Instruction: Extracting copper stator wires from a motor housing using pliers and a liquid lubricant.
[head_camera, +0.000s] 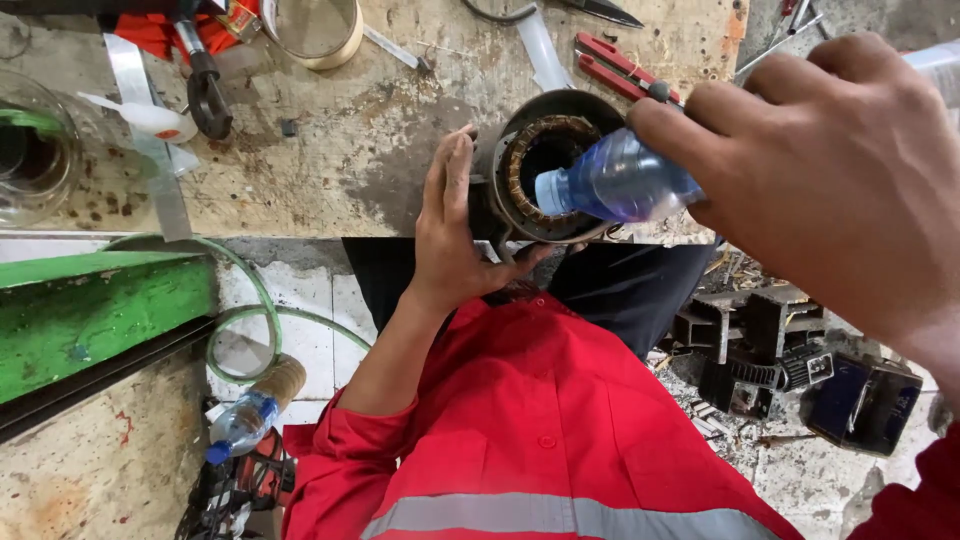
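- One right hand (830, 180): fingers are gripping one clear blue-tinted plastic bottle (615, 182), capped end tilting into the bore.
- One left hand (455, 235): fingers are lying flat against one grey round metal motor stator (548, 165) with copper windings; its lower rim is being hidden.

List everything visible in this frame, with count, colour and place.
motor stator: 1, dark with copper windings, bench edge
plastic bottle: 1, clear blue, tilted into the stator
pliers: 1, red handles, bench top
tape roll: 1, beige, bench top
hose: 1, green, floor
second bottle: 1, clear, blue cap, floor
motor parts: several, black, floor right
left hand: steadies the stator
right hand: holds the bottle
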